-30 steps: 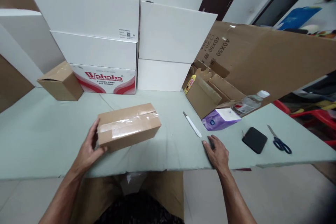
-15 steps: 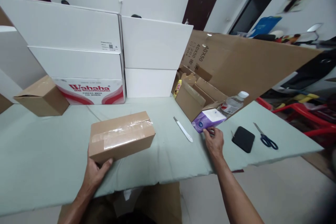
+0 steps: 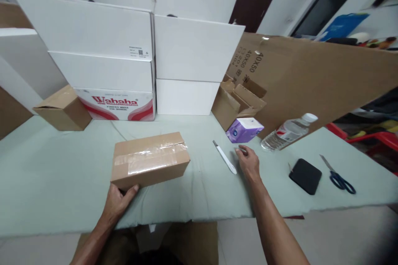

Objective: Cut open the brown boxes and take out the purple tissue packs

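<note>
A taped brown cardboard box (image 3: 151, 159) lies on the cloth-covered table. My left hand (image 3: 120, 205) grips its near left corner, with the thumb along the front side and the other fingers hidden behind or under it. My right hand (image 3: 249, 162) hovers at the table just short of a purple tissue pack (image 3: 245, 131). Its fingers are loosely curled and a little apart, with nothing visible in them. A white-handled utility knife (image 3: 225, 157) rests to the left of that hand. Behind the tissue pack stands an opened brown carton (image 3: 228, 105).
A clear water bottle (image 3: 287, 133), a black flat pad (image 3: 305, 176) and scissors (image 3: 338, 176) are on the right. White boxes (image 3: 121, 70) form a wall at the back. A small brown box (image 3: 64, 109) sits at the left, and a tall cardboard panel (image 3: 311, 74) borders the right.
The tissue pack and opened carton have shifted back and left, away from the bottle. My right hand has come off the pack. My left hand stays on the taped box; the view has turned slightly.
</note>
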Available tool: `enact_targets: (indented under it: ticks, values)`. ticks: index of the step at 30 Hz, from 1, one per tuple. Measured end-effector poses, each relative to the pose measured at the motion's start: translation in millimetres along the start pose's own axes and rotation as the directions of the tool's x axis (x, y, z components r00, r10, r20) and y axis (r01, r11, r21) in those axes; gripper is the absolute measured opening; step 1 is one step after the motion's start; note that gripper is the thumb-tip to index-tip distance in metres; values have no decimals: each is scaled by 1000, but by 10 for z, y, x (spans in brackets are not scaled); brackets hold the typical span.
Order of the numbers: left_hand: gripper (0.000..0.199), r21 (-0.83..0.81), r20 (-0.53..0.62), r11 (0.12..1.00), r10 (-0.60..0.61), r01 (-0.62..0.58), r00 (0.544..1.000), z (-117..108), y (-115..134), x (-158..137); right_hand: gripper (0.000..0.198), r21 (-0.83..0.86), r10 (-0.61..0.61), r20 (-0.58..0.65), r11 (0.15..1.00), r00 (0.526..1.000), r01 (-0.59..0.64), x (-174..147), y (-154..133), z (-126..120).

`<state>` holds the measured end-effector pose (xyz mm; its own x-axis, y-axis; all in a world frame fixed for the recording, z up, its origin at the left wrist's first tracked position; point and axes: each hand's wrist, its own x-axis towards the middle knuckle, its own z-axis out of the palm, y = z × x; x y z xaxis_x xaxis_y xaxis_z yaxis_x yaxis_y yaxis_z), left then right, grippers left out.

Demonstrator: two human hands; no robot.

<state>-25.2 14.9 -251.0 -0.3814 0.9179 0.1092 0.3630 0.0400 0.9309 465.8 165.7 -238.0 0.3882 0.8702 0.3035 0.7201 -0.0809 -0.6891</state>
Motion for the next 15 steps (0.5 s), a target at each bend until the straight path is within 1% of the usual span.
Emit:
enact_targets:
  ticks: [4,6,8,10,12,13,15]
  values:
    - [79,-72,16,997,9,-8,1000,20,49,-3,51,-73,-47,122,996,991,56,-291,-100,41]
    - [84,-126,24,991,36,-32,999,35,81,-4,47,-165,-87,167,980,982,114,-394,-179,93]
    - [89,-184,37,982,58,-50,998,48,101,-1,40,-285,-115,193,944,974,168,-454,-260,127]
    - [91,-238,46,970,62,-50,997,54,111,10,35,-342,-107,191,924,976,168,-479,-344,118]
    - [90,-279,53,960,51,-34,997,47,118,32,34,-266,-64,167,958,984,107,-497,-454,64]
    - [86,-292,62,956,44,-24,997,39,125,47,35,-185,-40,155,980,987,69,-514,-533,27]
    - [76,-306,87,952,34,-6,996,19,147,84,38,46,5,151,999,988,-13,-575,-755,-38]
